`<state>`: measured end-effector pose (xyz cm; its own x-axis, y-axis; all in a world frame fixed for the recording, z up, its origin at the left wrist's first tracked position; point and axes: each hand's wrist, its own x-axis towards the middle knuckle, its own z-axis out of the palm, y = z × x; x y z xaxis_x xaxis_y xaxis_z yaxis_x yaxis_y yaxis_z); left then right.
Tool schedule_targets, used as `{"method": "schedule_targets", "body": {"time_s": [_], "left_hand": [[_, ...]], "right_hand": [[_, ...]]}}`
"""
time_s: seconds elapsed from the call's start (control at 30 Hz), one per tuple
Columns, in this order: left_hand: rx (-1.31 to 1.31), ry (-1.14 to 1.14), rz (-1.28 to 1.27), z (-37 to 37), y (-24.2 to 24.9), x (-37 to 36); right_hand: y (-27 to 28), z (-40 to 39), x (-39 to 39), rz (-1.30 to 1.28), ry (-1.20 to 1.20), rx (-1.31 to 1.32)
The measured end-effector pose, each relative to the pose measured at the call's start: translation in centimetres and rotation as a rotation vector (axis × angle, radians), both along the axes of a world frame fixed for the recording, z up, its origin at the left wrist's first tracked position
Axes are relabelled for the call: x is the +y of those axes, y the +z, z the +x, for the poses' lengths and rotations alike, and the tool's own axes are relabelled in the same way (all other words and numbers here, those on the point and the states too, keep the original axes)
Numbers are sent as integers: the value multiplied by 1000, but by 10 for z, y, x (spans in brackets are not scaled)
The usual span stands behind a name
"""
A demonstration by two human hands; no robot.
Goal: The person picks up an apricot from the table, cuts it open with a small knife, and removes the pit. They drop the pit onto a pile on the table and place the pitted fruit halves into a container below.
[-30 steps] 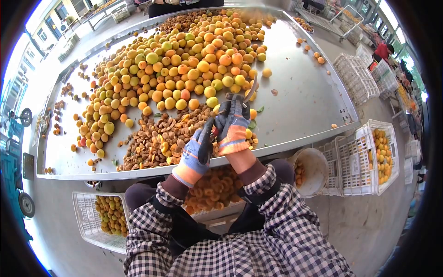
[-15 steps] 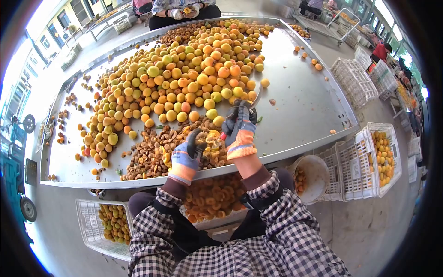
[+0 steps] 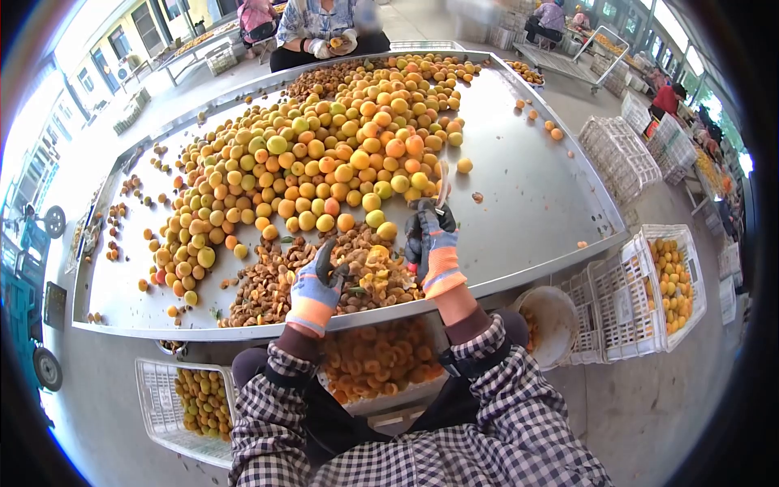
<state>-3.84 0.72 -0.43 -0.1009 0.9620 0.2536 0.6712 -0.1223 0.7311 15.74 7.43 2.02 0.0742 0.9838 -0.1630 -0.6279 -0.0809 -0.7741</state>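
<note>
My right hand (image 3: 432,243), in a grey, blue and orange glove, is closed around a knife (image 3: 443,183). Its thin curved blade points away from me, and a bit of red shows at the underside of my fist. My left hand (image 3: 316,284), gloved alike, hovers over the near edge of the pit pile with thumb and fingers apart, holding nothing I can see. Brown apricot pits (image 3: 268,280) lie heaped in front of me, with split yellow apricot flesh (image 3: 376,276) between my hands. Whole apricots (image 3: 324,162) cover much of the metal table (image 3: 519,195).
Below the table edge, between my knees, a crate holds apricot halves (image 3: 377,361). A white crate of apricots (image 3: 150,402) stands at left, others (image 3: 690,284) at right beside a pale bucket (image 3: 560,321). Across the table sits a person (image 3: 320,28) with gloved hands.
My left hand has opened and moved slightly left. The right hand, still gripping the knife, has shifted a little right and nearer. The view has tilted up slightly.
</note>
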Motion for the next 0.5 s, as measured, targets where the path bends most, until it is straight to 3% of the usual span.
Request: {"method": "schedule_targets", "body": {"time_s": [0.07, 0.1, 0.13, 0.2, 0.23, 0.27, 0.37, 0.47, 0.5], "left_hand": [[-34, -54, -3, -2, 2, -10], [-130, -213, -87, -1, 8, -20], [-224, -371, -170, 0, 13, -30], [-14, -588, -195, 4, 25, -41], [-77, -609, -244, 6, 30, -46], [-143, -633, -296, 7, 31, -51], [-181, -622, -243, -4, 21, -55], [-139, -600, -150, -15, 8, -48], [-280, -569, -162, -15, 3, -46]], "right_hand": [[-13, 3, 8, 21, 58, -117], [-14, -1, 14, -50, 50, -253], [-15, 2, 12, 32, 188, -383], [-44, -17, 25, 214, 191, -579], [-55, -22, 36, 348, 170, -951], [-43, -27, 36, 424, 160, -1144], [-17, -51, 52, 432, 281, -1509], [0, -78, 67, 326, 411, -1702], [-1, -87, 74, 273, 466, -1790]]}}
